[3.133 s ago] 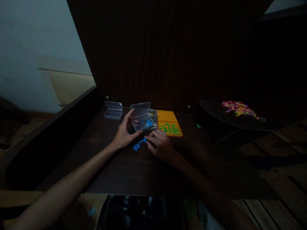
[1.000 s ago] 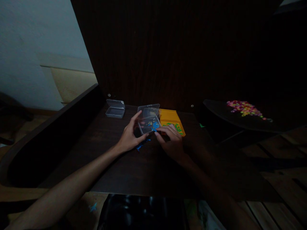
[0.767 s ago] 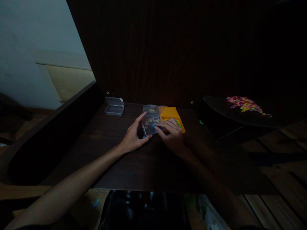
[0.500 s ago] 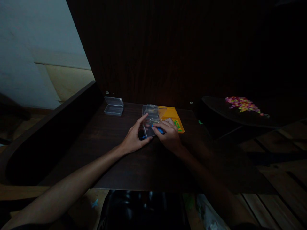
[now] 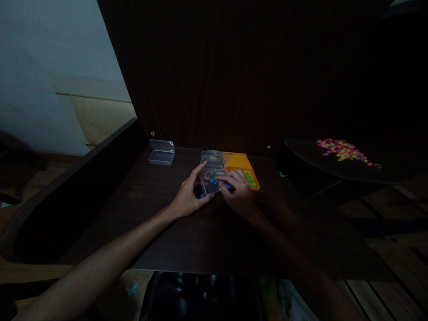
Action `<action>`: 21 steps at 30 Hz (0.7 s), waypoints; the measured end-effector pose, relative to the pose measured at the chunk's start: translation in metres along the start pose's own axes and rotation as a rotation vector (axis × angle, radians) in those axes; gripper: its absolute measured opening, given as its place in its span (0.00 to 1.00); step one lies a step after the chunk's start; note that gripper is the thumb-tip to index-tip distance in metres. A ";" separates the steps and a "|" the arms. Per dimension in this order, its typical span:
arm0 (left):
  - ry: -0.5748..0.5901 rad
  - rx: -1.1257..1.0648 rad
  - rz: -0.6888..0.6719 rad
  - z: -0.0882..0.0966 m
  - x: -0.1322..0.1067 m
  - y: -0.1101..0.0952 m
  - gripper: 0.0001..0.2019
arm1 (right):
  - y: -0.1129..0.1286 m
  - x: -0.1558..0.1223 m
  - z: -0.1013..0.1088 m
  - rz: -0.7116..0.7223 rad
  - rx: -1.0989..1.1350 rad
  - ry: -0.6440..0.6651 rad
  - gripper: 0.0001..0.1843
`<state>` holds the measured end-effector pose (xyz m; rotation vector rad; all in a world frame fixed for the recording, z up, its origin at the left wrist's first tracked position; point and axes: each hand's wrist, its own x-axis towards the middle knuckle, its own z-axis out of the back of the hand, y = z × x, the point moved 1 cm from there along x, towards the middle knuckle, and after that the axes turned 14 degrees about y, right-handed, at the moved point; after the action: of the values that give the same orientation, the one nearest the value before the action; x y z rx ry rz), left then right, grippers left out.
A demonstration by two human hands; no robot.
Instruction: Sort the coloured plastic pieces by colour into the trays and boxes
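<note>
A clear plastic box point(image 5: 211, 158) with its lid raised lies on the dark wooden tabletop. My left hand point(image 5: 190, 191) curves around the box's left side, thumb at the near edge and forefinger at the far side, gripping it. Inside the box a small blue piece point(image 5: 211, 180) shows. My right hand point(image 5: 239, 191) is over the box's right part, its thumb and fingertips pinched at a small blue piece that is partly hidden. More blue point(image 5: 227, 185) shows beside those fingers, and another blue piece point(image 5: 202, 195) lies by my left thumb.
An orange case point(image 5: 239, 159) holding green pieces point(image 5: 250, 179) lies open behind my right hand. At the back left stands a second clear box point(image 5: 162, 157), lid up. Multicoloured beads point(image 5: 343, 150) are heaped on a dark surface at right. A raised dark side panel point(image 5: 76, 191) borders the left.
My right fingertips have shifted slightly right and towards me over the box. A blue piece that was at them now shows apart in the box. My left hand keeps its hold.
</note>
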<state>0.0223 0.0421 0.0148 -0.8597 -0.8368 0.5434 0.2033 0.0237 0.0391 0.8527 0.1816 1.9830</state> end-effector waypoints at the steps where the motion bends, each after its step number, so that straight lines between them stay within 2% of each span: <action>1: -0.017 -0.012 0.001 0.002 0.001 0.001 0.46 | 0.000 -0.001 0.002 -0.002 0.001 -0.032 0.12; 5: -0.097 -0.029 0.006 0.010 0.004 0.008 0.48 | 0.000 -0.005 0.007 0.029 0.018 -0.100 0.08; 11: -0.176 0.007 0.007 0.017 0.005 0.015 0.48 | -0.003 -0.013 -0.005 0.160 -0.069 0.105 0.06; 16: -0.170 -0.004 -0.001 0.017 0.005 0.014 0.48 | -0.011 -0.013 -0.022 0.065 -0.148 0.232 0.06; 21: -0.160 -0.019 0.005 0.018 0.006 0.012 0.48 | -0.017 -0.012 -0.030 0.021 -0.159 0.351 0.03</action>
<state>0.0100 0.0606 0.0135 -0.8434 -0.9873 0.6156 0.1997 0.0294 0.0034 0.4024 0.2134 2.1232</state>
